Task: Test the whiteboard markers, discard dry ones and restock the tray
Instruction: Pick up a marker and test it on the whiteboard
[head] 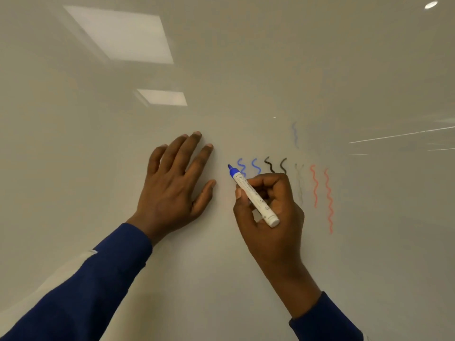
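Observation:
A white whiteboard [221,70] fills the view. My right hand [270,212] is shut on an uncapped blue marker [256,198], white barrel, blue tip pointing up-left at the board just left of two blue squiggles [248,166]. To their right run two black squiggles [275,164], a very faint grey one [299,183], two red wavy lines [322,193] and, higher up, a pale blue squiggle [295,134]. My left hand [174,183] lies flat on the board with fingers spread, left of the marker tip. No tray or cap is visible.
Ceiling lights reflect in the glossy board at the upper left [118,33] and centre [162,97]. Both forearms wear dark blue sleeves [86,286].

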Demonstrator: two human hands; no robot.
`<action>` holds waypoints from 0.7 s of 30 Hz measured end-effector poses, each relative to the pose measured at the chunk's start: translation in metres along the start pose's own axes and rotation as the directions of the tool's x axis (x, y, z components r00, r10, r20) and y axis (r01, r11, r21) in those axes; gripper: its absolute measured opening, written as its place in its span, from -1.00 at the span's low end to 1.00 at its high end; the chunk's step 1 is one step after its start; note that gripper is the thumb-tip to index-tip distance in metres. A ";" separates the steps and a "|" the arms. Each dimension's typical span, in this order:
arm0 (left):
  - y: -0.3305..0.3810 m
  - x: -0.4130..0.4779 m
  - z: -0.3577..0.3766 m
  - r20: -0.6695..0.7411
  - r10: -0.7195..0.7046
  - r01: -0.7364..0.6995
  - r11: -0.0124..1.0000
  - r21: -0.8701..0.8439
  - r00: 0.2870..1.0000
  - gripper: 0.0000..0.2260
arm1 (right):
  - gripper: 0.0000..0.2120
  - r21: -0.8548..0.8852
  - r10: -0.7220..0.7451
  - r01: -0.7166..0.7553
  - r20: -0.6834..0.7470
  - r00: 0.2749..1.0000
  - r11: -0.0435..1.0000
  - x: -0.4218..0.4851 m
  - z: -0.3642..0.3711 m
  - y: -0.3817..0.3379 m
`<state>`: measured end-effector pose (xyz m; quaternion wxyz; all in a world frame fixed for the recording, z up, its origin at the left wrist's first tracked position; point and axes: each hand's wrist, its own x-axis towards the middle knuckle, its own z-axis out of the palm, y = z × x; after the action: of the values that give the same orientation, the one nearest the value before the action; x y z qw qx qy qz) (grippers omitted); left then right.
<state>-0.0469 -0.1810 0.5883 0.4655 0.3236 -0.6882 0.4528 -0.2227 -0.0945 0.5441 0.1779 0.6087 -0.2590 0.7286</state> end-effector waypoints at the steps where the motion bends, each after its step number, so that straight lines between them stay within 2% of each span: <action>1: 0.001 0.000 0.001 0.000 0.001 -0.001 1.000 0.001 1.000 -0.40 | -0.79 -0.026 -0.035 0.035 0.012 0.999 0.999 0.002 0.004 0.000; 9: 0.000 -0.001 0.005 -0.046 0.009 -0.010 1.000 -0.021 0.999 -0.41 | -0.81 -0.174 -0.152 0.160 0.060 0.987 0.972 0.009 0.021 0.014; 14: 0.000 -0.001 0.005 -0.065 0.010 -0.011 1.000 -0.027 0.998 -0.41 | -0.80 -0.190 -0.172 0.190 0.108 0.979 0.963 0.000 0.021 0.017; 21: 0.000 -0.001 0.004 -0.077 0.007 -0.009 0.999 -0.034 0.997 -0.42 | -0.81 -0.212 -0.142 0.159 0.095 0.985 0.964 -0.020 0.014 0.019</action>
<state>-0.0482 -0.1850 0.5869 0.4952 0.2953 -0.6788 0.4548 -0.2187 -0.1166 0.5236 0.2881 0.6317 -0.2976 0.6553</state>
